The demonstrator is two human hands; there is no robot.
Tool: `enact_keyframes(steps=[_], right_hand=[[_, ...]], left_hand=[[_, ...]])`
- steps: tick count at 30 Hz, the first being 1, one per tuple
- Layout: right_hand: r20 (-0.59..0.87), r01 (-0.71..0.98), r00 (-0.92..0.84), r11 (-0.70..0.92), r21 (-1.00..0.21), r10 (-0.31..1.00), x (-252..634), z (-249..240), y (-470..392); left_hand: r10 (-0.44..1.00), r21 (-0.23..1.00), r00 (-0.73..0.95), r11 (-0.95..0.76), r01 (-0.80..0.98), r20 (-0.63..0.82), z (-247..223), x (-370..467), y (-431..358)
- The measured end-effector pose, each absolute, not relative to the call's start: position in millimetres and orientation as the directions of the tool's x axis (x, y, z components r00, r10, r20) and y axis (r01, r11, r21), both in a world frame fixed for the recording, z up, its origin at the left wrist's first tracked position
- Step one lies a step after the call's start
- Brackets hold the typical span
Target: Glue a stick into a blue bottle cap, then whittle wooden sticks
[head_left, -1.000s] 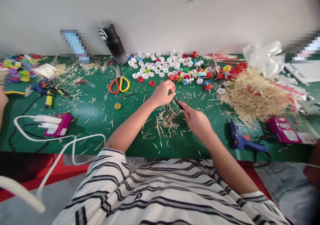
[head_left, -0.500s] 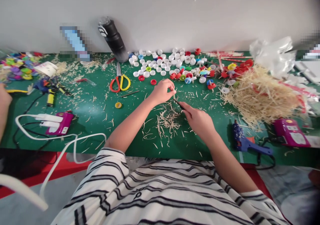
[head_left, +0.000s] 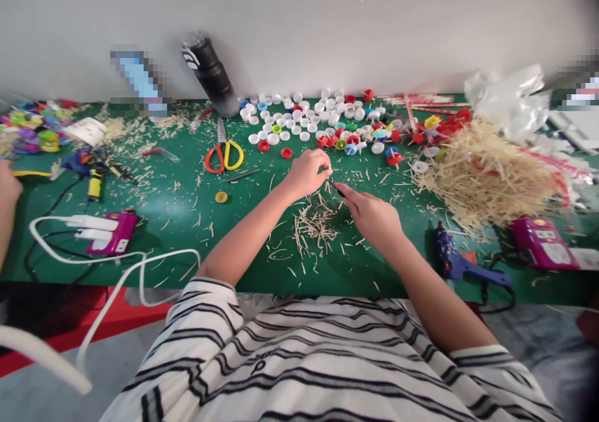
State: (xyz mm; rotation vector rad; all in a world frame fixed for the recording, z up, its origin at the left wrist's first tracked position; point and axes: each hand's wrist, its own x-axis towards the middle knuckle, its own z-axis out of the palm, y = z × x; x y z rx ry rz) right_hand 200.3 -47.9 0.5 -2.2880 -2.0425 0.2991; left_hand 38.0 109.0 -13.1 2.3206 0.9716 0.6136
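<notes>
My left hand (head_left: pixel 309 171) is closed in a pinch at the middle of the table; what sits between its fingertips is too small to name. Just right of it, my right hand (head_left: pixel 372 216) is wrapped round a thin dark tool (head_left: pixel 337 190), whose tip reaches to the left fingertips. Its exact kind does not show. Below both hands lies a loose heap of pale wood slivers (head_left: pixel 314 225). A yellow bottle cap (head_left: pixel 221 196) rests to the left, near a thin dark rod (head_left: pixel 243 175).
Many white caps (head_left: pixel 305 123) and coloured ones spread along the wall. Scissors (head_left: pixel 221 153) and a black bottle (head_left: pixel 210 75) stand left of them. On the right are a straw-like pile (head_left: pixel 496 181) and a blue glue gun (head_left: pixel 468 266). Another person's hand (head_left: pixel 7 185) shows far left.
My left hand has shifted slightly right. The tool in my right hand has moved up a little, closer to the left fingertips. More slivers lie right of the heap.
</notes>
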Motion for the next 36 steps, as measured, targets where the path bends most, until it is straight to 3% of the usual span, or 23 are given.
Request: enact_keyframes(steps=[4,13,30,36], right_hand=[[-0.152,0.983,0.058,-0.083,-0.161,0.987,202,-1,-37],[-0.168,0.947,0.029,-0.081,-0.311,0.985,208,-1,-45],[-0.201,0.945,0.062,-0.123,-0.303,0.978,199,2,-51],[-0.195,0.938,0.089,-0.148,-0.313,0.977,202,1,-51]], left_hand=[[0.758,0.637,0.626,-0.577,0.511,0.185,-16,37,114],[0.755,0.643,0.621,-0.586,0.493,0.212,-20,31,121],[0.74,0.602,0.64,-0.612,0.513,0.208,-11,34,111],[0.67,0.556,0.713,-0.681,0.477,0.209,-2,46,93]])
